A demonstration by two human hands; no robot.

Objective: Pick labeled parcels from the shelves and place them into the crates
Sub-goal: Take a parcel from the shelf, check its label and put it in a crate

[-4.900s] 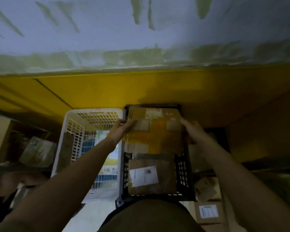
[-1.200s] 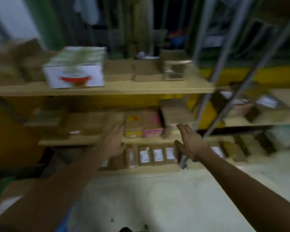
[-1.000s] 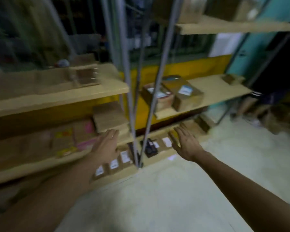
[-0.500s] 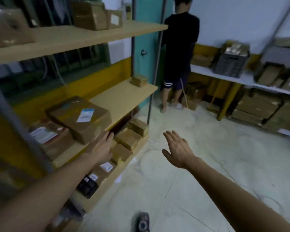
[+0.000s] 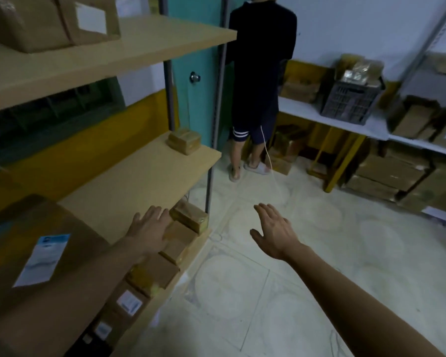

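Note:
Wooden shelves (image 5: 144, 173) run along my left. A large brown parcel with a white and blue label (image 5: 39, 256) lies on the middle shelf at the lower left. A small taped parcel (image 5: 183, 141) sits at that shelf's far end. Several small brown parcels (image 5: 188, 217), some with white labels (image 5: 129, 302), line the bottom shelf. My left hand (image 5: 150, 228) is stretched out, fingers straight, over the middle shelf's front edge, holding nothing. My right hand (image 5: 274, 229) hovers open over the floor, empty. A dark crate (image 5: 350, 99) with parcels in it stands on the white table at the right.
A person in dark clothes (image 5: 260, 81) stands with their back to me by a teal door (image 5: 198, 63). Cardboard boxes (image 5: 389, 173) are stacked under and on the white table (image 5: 330, 119) and shelves at the right. Pale floor (image 5: 281, 292) lies between the shelving and the table.
I put a parcel into the black crate, then turned away to the shelves. The view has swung right along them; both empty hands stay stretched out in front.

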